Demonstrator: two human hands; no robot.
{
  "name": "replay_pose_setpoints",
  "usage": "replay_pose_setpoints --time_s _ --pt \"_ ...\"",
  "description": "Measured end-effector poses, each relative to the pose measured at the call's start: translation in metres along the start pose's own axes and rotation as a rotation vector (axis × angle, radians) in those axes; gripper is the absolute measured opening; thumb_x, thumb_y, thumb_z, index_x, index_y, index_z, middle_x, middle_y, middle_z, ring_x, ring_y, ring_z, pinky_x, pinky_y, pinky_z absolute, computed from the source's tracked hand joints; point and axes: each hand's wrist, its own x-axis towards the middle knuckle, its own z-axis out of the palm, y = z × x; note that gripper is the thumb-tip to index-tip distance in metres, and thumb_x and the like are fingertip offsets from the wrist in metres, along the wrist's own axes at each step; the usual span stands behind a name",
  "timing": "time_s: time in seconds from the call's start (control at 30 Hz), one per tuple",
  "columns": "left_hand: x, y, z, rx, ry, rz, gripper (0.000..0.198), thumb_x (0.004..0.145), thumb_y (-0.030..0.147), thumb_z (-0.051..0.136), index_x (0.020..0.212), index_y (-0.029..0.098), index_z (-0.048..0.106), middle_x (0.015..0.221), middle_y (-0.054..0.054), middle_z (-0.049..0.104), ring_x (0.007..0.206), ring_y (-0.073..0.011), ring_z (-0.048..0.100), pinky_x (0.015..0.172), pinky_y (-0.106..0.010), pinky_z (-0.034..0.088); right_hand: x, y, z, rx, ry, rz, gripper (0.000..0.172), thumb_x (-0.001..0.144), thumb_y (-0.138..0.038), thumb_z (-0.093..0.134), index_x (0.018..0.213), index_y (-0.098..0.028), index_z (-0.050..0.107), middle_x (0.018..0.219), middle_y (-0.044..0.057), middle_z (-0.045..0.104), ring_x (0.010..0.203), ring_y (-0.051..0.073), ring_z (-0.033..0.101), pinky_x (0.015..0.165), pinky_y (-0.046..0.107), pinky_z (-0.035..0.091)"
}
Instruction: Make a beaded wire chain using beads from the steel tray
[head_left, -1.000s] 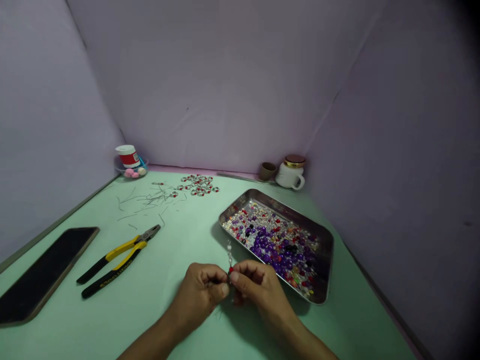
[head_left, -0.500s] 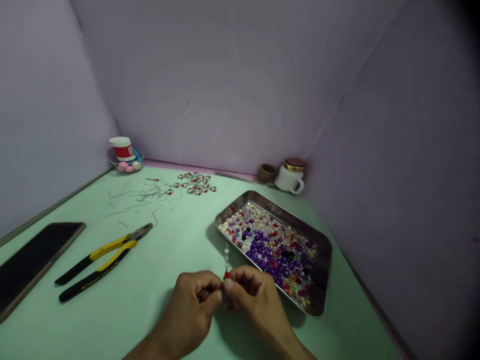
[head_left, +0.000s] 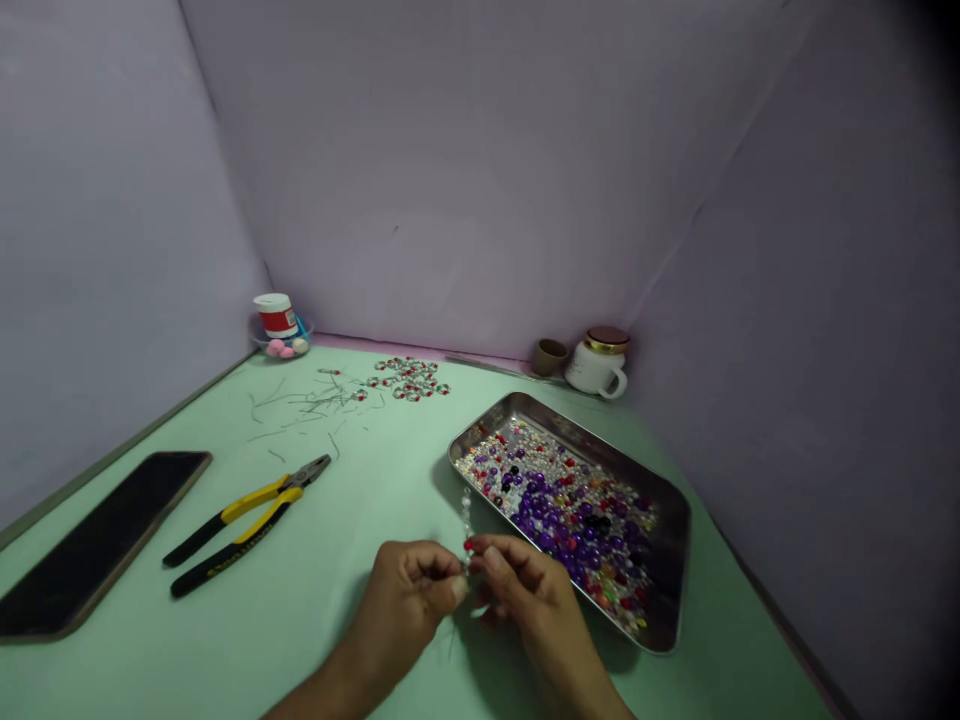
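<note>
A short strand of clear beads on wire [head_left: 466,515], with one red bead near its lower end, stands up between my hands. My left hand [head_left: 405,600] is closed, pinching the strand's lower end between thumb and fingers. Beside it, my right hand [head_left: 532,595] has its thumb and index finger at the strand, just below the red bead; its other fingers are curled. A thin wire tail shows faintly under the hands. Close to my right hand lies a metal tray [head_left: 670,590] filled with purple, red, black and clear beads [head_left: 544,510].
Yellow-black pliers [head_left: 247,525] and a dark phone [head_left: 105,535] lie on the left. Farther back are cut wires [head_left: 322,400] and several small beaded rings [head_left: 412,380]. A bowl with a white-red tub [head_left: 276,316], a brown cup [head_left: 549,357] and a lidded mug [head_left: 596,368] stand along the wall.
The view has shifted, so everything sits farther right and slightly lower. My fingertips have parted a little at the strand, and a clear bead now shows below the red one.
</note>
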Motion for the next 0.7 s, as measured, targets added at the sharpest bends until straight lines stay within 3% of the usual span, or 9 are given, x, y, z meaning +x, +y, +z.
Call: replay_pose_setpoints --time_s 0.1,0.2,0.47,0.7 --pt "0.002 0.003 -0.005 -0.199 0.048 -0.084 0.015 0.058 0.025 0.061 0.053 0.014 0.052 0.035 0.009 0.035 0.029 -0.0025 0.022 0.031 -0.018 0.013 -0.002 -0.001 0.001 -0.046 -0.06 0.032 0.039 0.058 -0.043 0.069 0.079 -0.011 0.062 0.063 0.004 0.061 0.054 0.013 0.055 0.042 0.021 0.042" --pt "0.002 0.003 -0.005 -0.292 0.045 -0.121 0.017 0.054 0.024 0.066 0.054 0.013 0.052 0.033 0.009 0.036 0.028 -0.0018 0.023 0.029 -0.016 0.013 -0.006 -0.002 0.004 -0.065 -0.109 0.049 0.034 0.054 -0.038 0.072 0.069 -0.01 0.061 0.054 0.002 0.059 0.047 0.011 0.053 0.044 0.021 0.042" --pt "0.0 0.0 -0.005 -0.373 -0.075 -0.161 0.019 0.055 0.023 0.068 0.057 0.012 0.053 0.035 0.008 0.039 0.028 0.0003 0.022 0.028 -0.014 0.012 -0.009 -0.013 0.003 -0.147 -0.128 -0.014 0.02 0.056 -0.027 0.069 0.056 -0.012 0.056 0.043 -0.003 0.052 0.04 0.006 0.043 0.042 0.019 0.032" --pt "0.0 -0.003 -0.007 -0.438 -0.073 -0.198 0.019 0.052 0.021 0.069 0.055 0.011 0.052 0.039 0.006 0.044 0.028 0.0019 0.021 0.028 -0.013 0.009 -0.008 -0.008 -0.005 -0.384 -0.152 -0.21 0.011 0.066 -0.021 0.059 0.059 -0.014 0.057 0.051 -0.002 0.052 0.048 0.01 0.045 0.047 0.022 0.034"
